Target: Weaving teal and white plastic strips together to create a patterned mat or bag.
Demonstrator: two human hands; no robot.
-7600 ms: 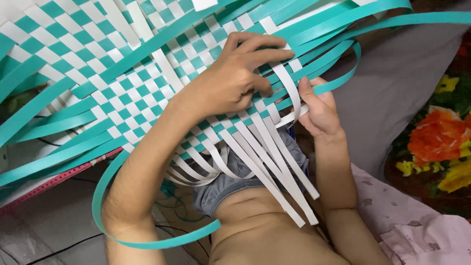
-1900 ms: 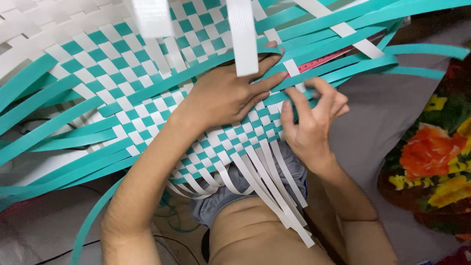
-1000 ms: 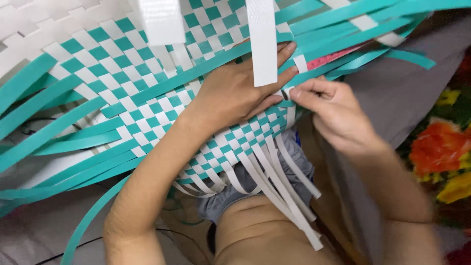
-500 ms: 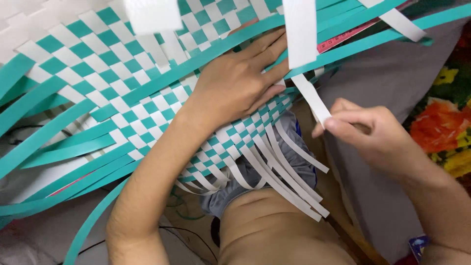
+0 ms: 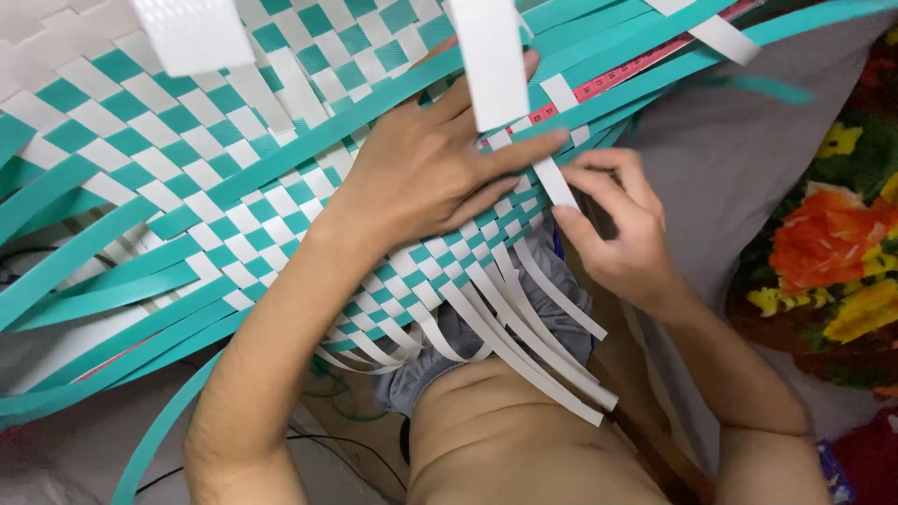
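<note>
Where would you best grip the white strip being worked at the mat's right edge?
Pinch the white strip across its flat faces, close to the woven mat, coming from the right as the right hand does. The left hand lies flat on the weave beside it.

A teal-and-white woven mat (image 5: pixel 187 215) lies across a person's lap (image 5: pixel 486 346), its loose strips (image 5: pixel 84 299) trailing onto the floor (image 5: pixel 75 449).

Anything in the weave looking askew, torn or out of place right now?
Nothing stands out. The teal-and-white checkered woven strip mat looks even under the flat left hand; the right hand pinches one white plastic strip. Loose white ends hang unwoven at the edge.
</note>
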